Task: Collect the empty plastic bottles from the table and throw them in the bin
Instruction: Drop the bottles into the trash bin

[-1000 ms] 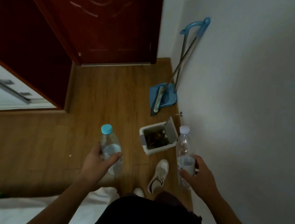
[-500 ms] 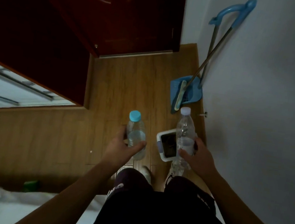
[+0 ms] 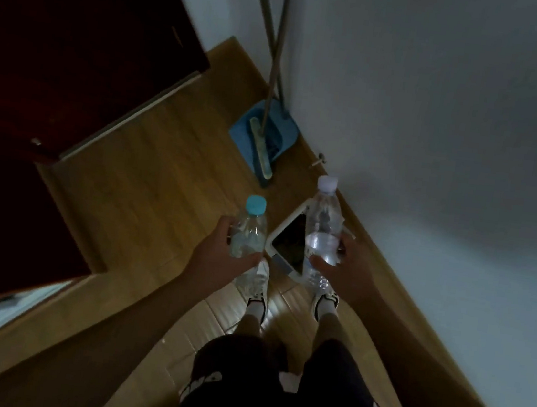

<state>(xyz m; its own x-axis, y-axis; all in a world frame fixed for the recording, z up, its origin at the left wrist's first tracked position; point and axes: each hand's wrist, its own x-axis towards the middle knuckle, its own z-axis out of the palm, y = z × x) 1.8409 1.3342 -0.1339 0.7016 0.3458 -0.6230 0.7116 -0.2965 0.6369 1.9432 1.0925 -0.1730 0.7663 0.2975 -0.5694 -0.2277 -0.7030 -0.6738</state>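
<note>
Two clear ribbed bottles [image 3: 249,235] [image 3: 322,230] gripped above square white bin [image 3: 284,239].

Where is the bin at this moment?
In the head view the bin sits on the floor just ahead of the person's shoes, near the right wall, showing between the two held bottles.
</note>
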